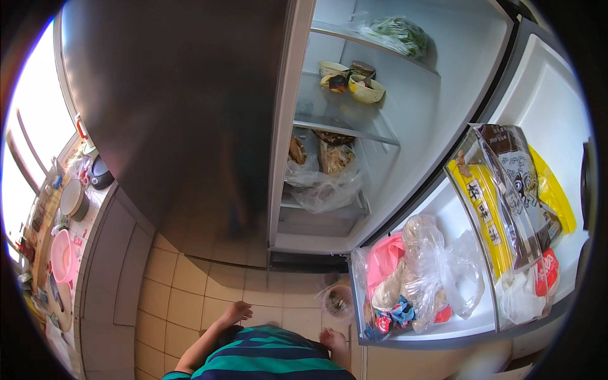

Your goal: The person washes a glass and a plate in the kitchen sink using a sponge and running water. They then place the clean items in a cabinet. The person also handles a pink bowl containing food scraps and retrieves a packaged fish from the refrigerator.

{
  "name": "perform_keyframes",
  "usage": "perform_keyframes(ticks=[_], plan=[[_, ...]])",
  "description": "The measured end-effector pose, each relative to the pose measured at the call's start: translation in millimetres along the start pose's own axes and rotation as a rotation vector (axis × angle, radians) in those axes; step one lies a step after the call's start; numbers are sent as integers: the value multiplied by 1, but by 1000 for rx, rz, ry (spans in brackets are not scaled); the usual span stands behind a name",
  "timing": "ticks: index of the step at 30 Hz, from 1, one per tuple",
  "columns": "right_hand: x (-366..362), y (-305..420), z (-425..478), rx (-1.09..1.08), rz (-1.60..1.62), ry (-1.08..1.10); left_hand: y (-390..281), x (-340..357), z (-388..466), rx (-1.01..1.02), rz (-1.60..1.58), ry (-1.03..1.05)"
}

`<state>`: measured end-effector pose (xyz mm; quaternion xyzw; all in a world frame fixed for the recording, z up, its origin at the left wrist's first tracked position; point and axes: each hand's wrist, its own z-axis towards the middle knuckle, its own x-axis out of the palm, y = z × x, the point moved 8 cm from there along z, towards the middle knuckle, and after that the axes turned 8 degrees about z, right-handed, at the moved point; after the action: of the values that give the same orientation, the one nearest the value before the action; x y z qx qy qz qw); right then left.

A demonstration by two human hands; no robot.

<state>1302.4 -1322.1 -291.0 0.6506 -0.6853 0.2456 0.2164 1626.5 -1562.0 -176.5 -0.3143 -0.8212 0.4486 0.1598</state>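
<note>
My left hand (237,312) hangs in front of my body over the floor tiles, fingers loosely bent, with nothing in it. At the other side of the striped shirt (280,356), my right hand (332,338) is also bare, its fingers slightly curled. The nearest thing to it is a plastic basket (338,302) on the floor. Before me the refrigerator's right door stands wide open. Its shelves hold bagged greens (401,35), a yellow patterned bowl (366,89), a second bowl (333,69) and bagged food (336,159).
Door bins carry a brown printed pouch (515,175), a yellow bag (484,209), a pink bag (384,259) and clear plastic bags (422,266). The other refrigerator door (199,118) is closed. At left, a tiled counter holds a pink basin (63,256), a pot (73,199) and a kettle-like appliance (100,173).
</note>
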Motion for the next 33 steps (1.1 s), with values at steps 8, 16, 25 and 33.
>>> perform_keyframes(ticks=[8, 16, 25, 33], plan=[[409, -63, -121, -1143, -1376, 516, -3, -18, -17, -21, 23, -74], [625, -28, -178, -2185, -1427, 236, 0, -40, -59, -21, -40, -225], [602, -10, -134, -1923, -1865, -344, 12, -69, -76, -60, -99, -303], [570, -20, -157, -2050, -1769, -169, -11, -70, -55, -51, 107, -187]])
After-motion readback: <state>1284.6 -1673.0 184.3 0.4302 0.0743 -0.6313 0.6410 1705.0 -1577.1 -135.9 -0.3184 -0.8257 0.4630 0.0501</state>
